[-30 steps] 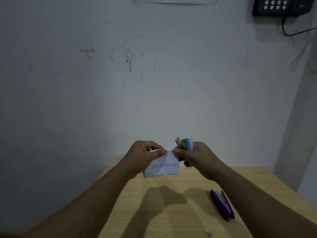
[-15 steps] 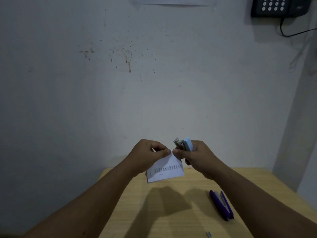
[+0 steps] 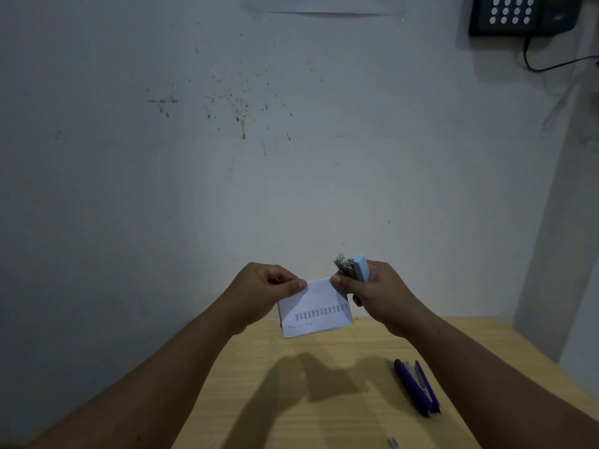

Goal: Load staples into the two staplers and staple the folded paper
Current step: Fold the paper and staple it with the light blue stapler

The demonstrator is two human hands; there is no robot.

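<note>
Pinched between thumb and forefinger of the left hand (image 3: 269, 286) is the upper left corner of the folded white paper with a printed row of small dark numbers (image 3: 314, 311); the right hand (image 3: 377, 294) has its thumb tip on the paper's upper right corner while its curled fingers grip the pale blue plastic stapler with a grey metal front (image 3: 355, 268); stapler held roughly upright, metal end uppermost and tilted slightly left, blue body just right of the metal part; whether the paper's edge sits inside the stapler's mouth cannot be told, the thumb hides that spot; paper held in the air above the far part of the light wooden table (image 3: 324, 400), hanging tilted with its lower left corner lowest, casting a dark shadow on the tabletop; second stapler, dark purple and long, lying opened out with its grey metal channel showing (image 3: 418, 387), rests on the table right of the shadow, under the right forearm, well apart from the paper; small grey strip of staples (image 3: 393, 442) lies on the table near the bottom edge of the view, nearer the person than the purple stapler; behind, a stained white wall (image 3: 227, 157); black keypad device with pale round buttons and a cable (image 3: 518, 14) mounted at upper right.
</note>
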